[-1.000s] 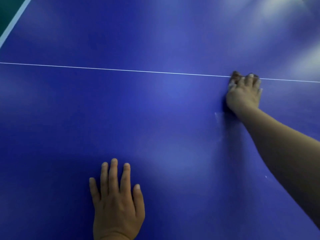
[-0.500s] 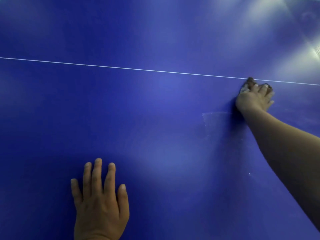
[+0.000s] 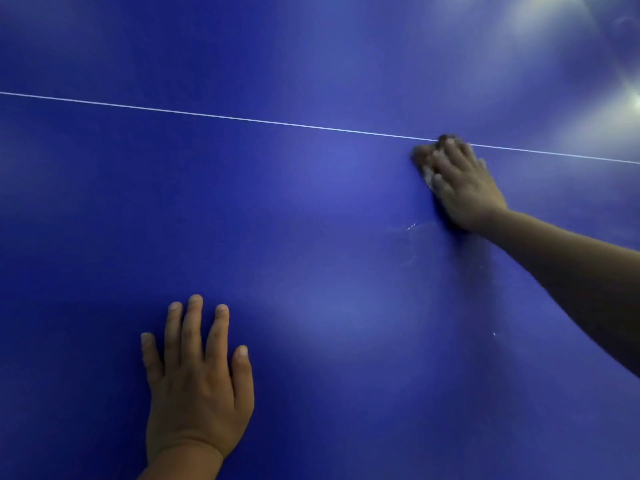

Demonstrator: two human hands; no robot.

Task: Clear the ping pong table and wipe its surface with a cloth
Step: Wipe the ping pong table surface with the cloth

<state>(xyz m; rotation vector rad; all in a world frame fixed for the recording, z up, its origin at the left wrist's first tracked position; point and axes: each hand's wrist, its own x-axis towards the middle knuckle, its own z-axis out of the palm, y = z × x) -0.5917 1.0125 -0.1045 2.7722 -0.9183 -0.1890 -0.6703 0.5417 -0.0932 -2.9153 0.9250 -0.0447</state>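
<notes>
Since the earlier frame, right hand [image 3: 462, 187] has swept leftward along the white line [image 3: 242, 118], fingers pressing a small cloth [image 3: 426, 168], mostly hidden beneath them. Soft and light, it likely bunches; best held flat under the palm. Nearer, well apart, left hand [image 3: 197, 382] rests flat, fingers spread, on the blue table [image 3: 329, 254]; no containers visible.

No text, label, brand or number can be read anywhere on the blue table [image 3: 311, 306]

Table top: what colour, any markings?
Deep blue table top, with one thin white line across it; head view.
</notes>
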